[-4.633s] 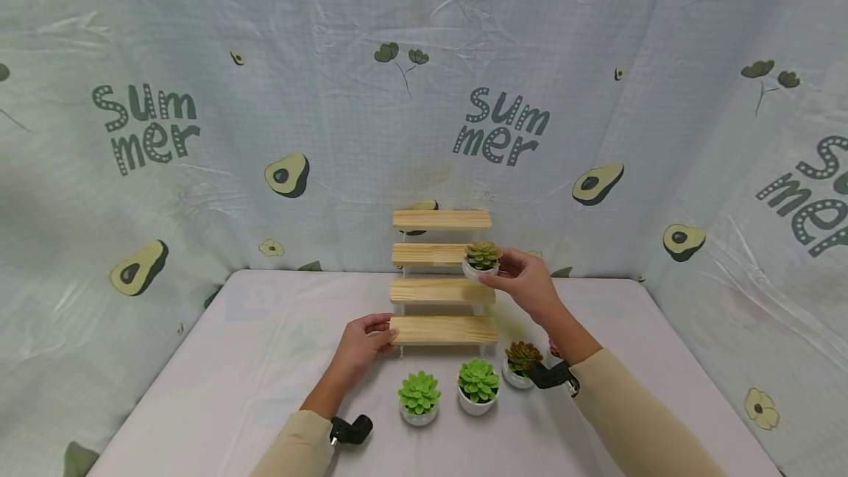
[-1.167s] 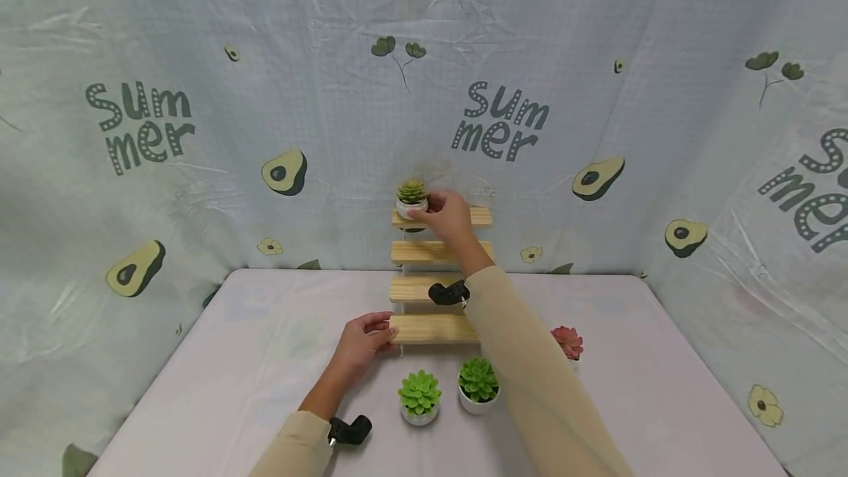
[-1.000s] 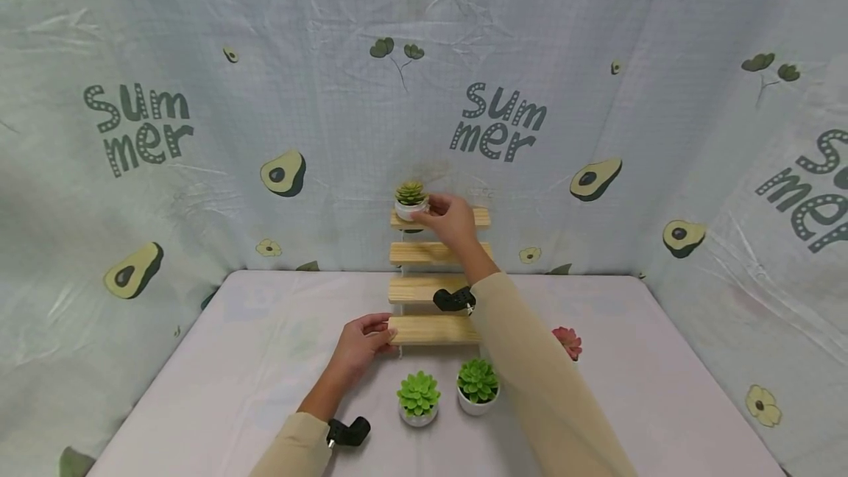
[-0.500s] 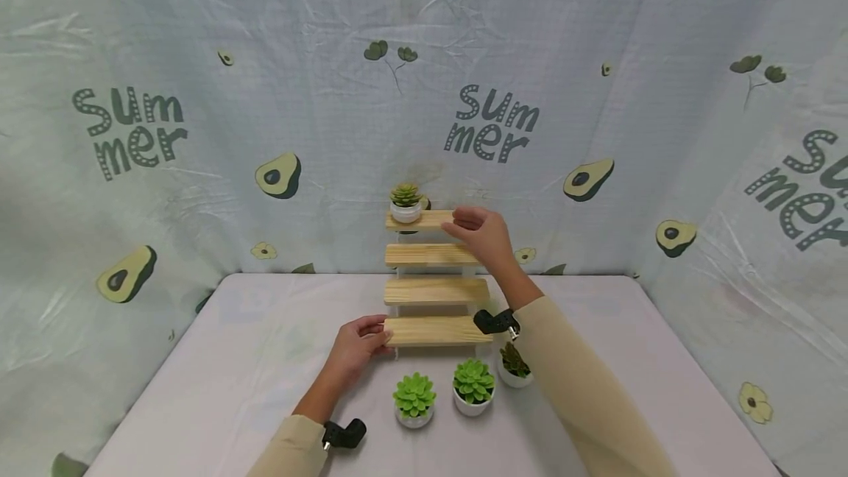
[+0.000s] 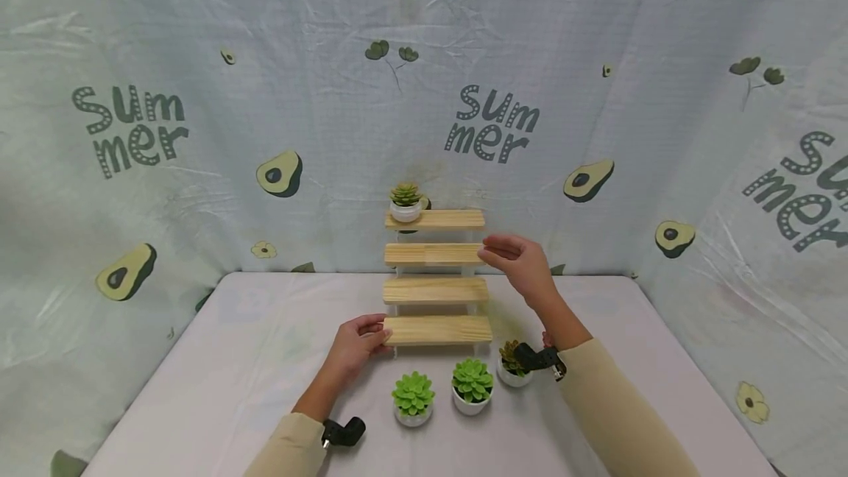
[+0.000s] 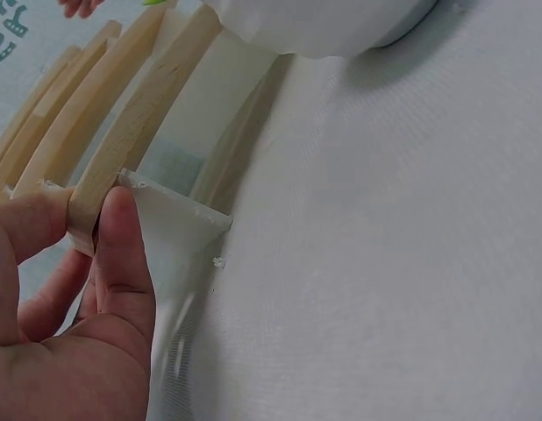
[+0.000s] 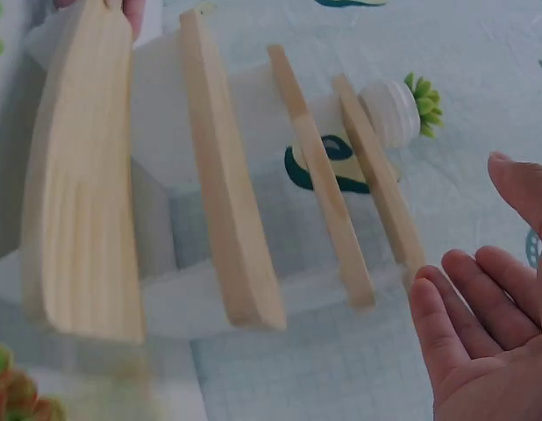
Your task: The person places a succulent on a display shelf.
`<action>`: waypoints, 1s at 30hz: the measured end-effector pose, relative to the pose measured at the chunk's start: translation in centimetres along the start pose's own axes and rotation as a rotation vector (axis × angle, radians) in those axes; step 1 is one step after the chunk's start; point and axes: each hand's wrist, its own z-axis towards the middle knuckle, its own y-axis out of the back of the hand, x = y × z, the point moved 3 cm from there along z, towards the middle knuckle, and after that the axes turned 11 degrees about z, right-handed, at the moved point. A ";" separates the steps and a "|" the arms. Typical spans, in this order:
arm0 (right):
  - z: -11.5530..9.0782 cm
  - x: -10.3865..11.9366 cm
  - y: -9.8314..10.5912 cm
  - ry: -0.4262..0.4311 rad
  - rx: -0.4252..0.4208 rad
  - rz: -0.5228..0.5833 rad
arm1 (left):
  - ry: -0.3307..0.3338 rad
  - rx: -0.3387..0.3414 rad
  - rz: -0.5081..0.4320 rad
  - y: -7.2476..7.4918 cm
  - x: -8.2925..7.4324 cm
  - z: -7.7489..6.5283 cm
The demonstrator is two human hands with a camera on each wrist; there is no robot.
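A tiered stand with wooden shelves [image 5: 437, 291] rises at the back of the table. My left hand [image 5: 358, 344] grips the left end of its lowest shelf, thumb and fingers pinching the wood, as the left wrist view shows. On the left end of the top shelf sits a yellow-green succulent in a white pot [image 5: 405, 203]. My right hand [image 5: 520, 263] is by the right end of the second shelf from the top, holding nothing, its fingers relaxed. In the right wrist view the right hand [image 7: 490, 316] has its thumb apart from its fingers.
Two bright green potted succulents [image 5: 413, 397] stand in front of the stand. A brownish potted succulent [image 5: 513, 364] is to their right, partly behind the wrist camera. A reddish plant [image 5: 547, 339] is mostly hidden by the right forearm. A printed curtain [image 5: 331, 131] hangs behind.
My right hand carried the yellow-green succulent up to the top shelf's left end and let go. It then drew back right and down. My left hand kept its grip on the lowest shelf.
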 end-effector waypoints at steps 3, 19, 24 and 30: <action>-1.3 -0.6 1.2 -0.016 -0.019 -0.022 | 0.009 0.003 -0.005 0.0 0.1 0.1; -8.6 -4.6 7.2 -0.066 -0.177 -0.325 | -0.010 0.021 -0.036 -0.1 -0.1 0.2; -10.3 -5.9 8.4 -0.042 -0.191 -0.357 | -0.006 0.023 -0.035 -0.1 -0.1 0.2; -11.7 -7.0 9.3 -0.014 -0.216 -0.353 | -0.005 0.016 -0.038 -0.1 -0.1 0.1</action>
